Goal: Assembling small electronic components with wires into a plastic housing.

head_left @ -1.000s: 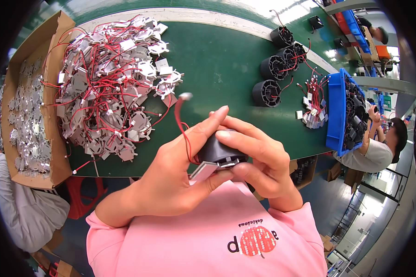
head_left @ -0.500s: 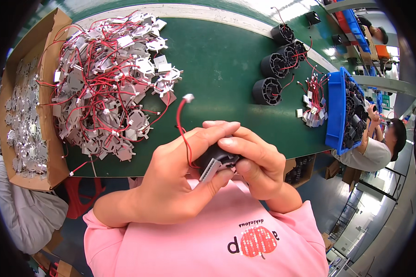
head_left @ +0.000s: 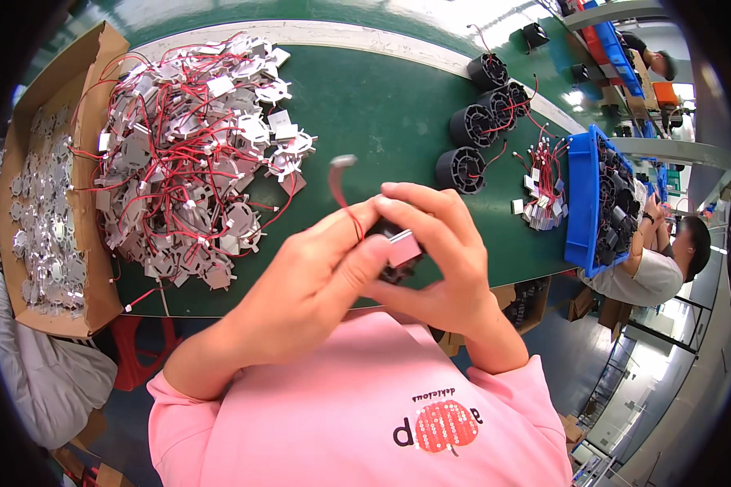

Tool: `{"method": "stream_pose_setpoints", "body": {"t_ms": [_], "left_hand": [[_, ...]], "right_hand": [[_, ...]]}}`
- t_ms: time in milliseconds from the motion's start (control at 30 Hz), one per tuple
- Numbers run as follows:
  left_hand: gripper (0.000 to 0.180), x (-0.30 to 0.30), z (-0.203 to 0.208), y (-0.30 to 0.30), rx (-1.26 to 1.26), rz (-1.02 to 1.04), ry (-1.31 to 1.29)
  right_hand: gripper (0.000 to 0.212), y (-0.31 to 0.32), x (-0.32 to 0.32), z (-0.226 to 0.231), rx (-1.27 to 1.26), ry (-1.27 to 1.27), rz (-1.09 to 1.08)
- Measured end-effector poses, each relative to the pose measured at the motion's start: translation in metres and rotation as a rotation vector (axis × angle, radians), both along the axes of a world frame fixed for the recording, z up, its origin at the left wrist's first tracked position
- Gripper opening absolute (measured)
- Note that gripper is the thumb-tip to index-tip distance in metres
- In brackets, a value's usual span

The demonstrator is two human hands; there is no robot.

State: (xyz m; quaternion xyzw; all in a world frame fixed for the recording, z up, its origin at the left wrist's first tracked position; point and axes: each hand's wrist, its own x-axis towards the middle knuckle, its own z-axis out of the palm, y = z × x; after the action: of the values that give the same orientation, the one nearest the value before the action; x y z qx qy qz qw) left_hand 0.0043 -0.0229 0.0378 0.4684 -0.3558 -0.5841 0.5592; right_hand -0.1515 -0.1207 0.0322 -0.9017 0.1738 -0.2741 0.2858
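Between both hands, at chest height over the table's near edge, is a small black plastic housing (head_left: 395, 273), mostly hidden by fingers. A flat pale rectangular piece (head_left: 404, 249) sits at its near side. My left hand (head_left: 304, 272) is closed on the housing from the left, its thumb against the pale piece. My right hand (head_left: 447, 260) wraps the other side, fingers arched over the far side and thumb beneath. A red-and-black wire (head_left: 346, 203) with a small white connector, blurred, sticks up past my left fingers.
A large heap of white plates with red wires (head_left: 187, 162) covers the table's left, beside a cardboard box (head_left: 97, 178) of silvery parts. Several black round housings (head_left: 460, 170) stand at the right, near wired pale pieces (head_left: 544, 199) and a blue bin (head_left: 578, 203). Another person (head_left: 650, 264) sits beyond.
Both hands have turned the housing, so the pale piece shows its broad face now. My right fingers have spread up over the far side. The wire has swung and blurred.
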Motion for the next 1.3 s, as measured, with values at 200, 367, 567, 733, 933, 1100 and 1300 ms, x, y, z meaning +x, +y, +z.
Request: {"method": "stream_pose_setpoints", "body": {"t_ms": [200,367,567,733,933,1100,1300], "left_hand": [[0.029,0.002,-0.005,0.002,-0.05,0.044,-0.193],[0.025,-0.003,-0.003,0.008,-0.182,0.313,-0.249],[0.03,-0.003,0.001,-0.003,-0.062,0.459,0.139],[0.027,0.003,-0.005,-0.007,-0.018,0.436,0.353],[0.024,0.017,-0.005,-0.007,-0.025,0.275,-0.143],[0.028,0.017,-0.006,-0.019,-0.137,0.415,-0.536],[0.028,0.004,-0.014,-0.021,-0.208,0.58,-0.399]], "right_hand": [[0.063,0.0,0.008,0.003,-0.04,-0.036,-0.007],[0.065,-0.003,-0.002,0.005,0.092,-0.124,0.041],[0.062,-0.001,0.007,0.003,0.047,-0.123,-0.089],[0.064,-0.015,0.01,-0.003,-0.224,-0.06,-0.008],[0.069,-0.04,0.011,0.026,-0.156,0.004,0.007],[0.078,-0.092,0.042,0.062,-0.227,0.086,0.066],[0.077,-0.218,0.127,0.019,-0.248,0.28,-0.127]]}}
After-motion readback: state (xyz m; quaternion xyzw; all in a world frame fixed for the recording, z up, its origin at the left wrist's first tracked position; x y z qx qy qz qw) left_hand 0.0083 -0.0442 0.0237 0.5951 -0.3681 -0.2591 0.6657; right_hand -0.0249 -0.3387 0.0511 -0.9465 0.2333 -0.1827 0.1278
